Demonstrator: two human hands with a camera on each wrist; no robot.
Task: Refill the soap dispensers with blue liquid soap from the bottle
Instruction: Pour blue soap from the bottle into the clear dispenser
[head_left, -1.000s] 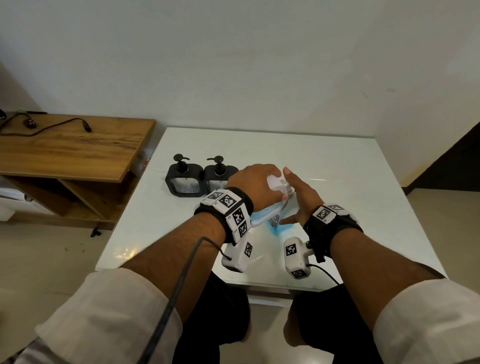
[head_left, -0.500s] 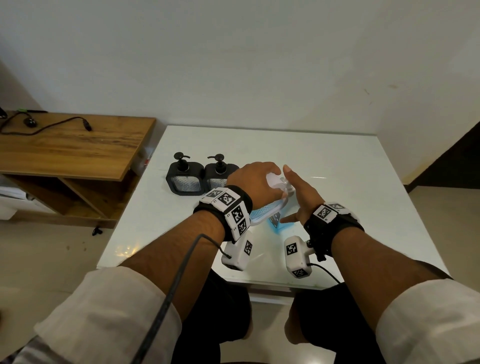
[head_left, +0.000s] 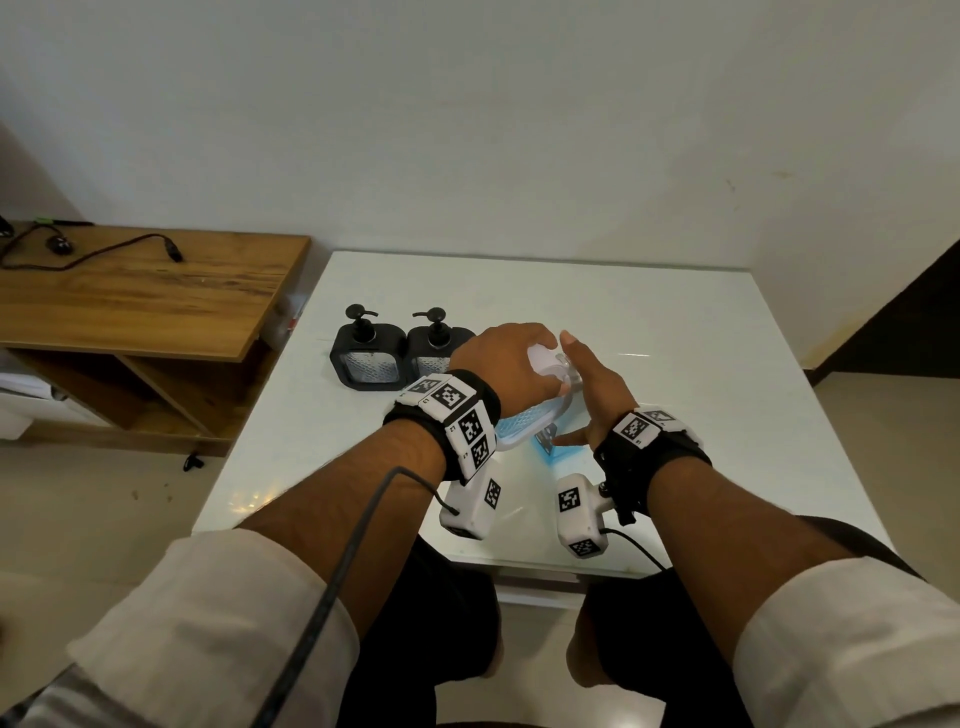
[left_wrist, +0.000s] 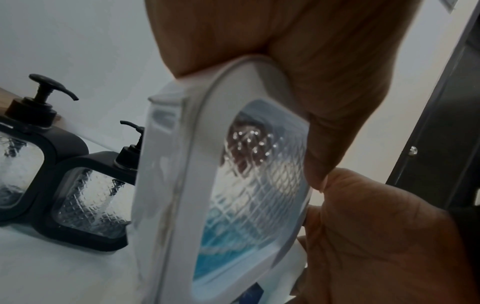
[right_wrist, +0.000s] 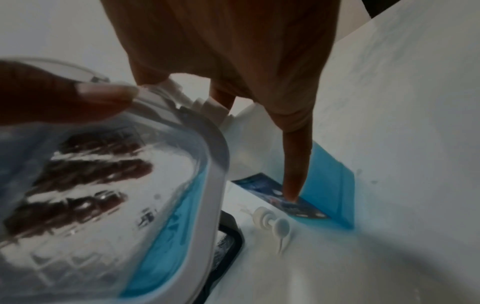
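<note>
My left hand (head_left: 498, 364) grips a white-framed clear dispenser (head_left: 524, 423) by its top and holds it tilted. A little blue soap lies in its lower corner (left_wrist: 221, 246), and its fingers show through the patterned wall (right_wrist: 78, 174). Right beside it, my right hand (head_left: 597, 395) holds the soap bottle (right_wrist: 330, 181), whose blue lower part rests on the table (head_left: 553, 452). One finger lies straight along the label. The bottle's white threaded neck (right_wrist: 205, 107) is bare and close to the dispenser's top. A white pump head (right_wrist: 275, 224) lies on the table.
Two black dispensers (head_left: 369, 358) (head_left: 436, 353) with pumps on stand side by side left of my hands, on the white table (head_left: 675, 338). A wooden bench (head_left: 130, 296) with a cable (head_left: 104, 249) stands further left. A dark doorway is at the right.
</note>
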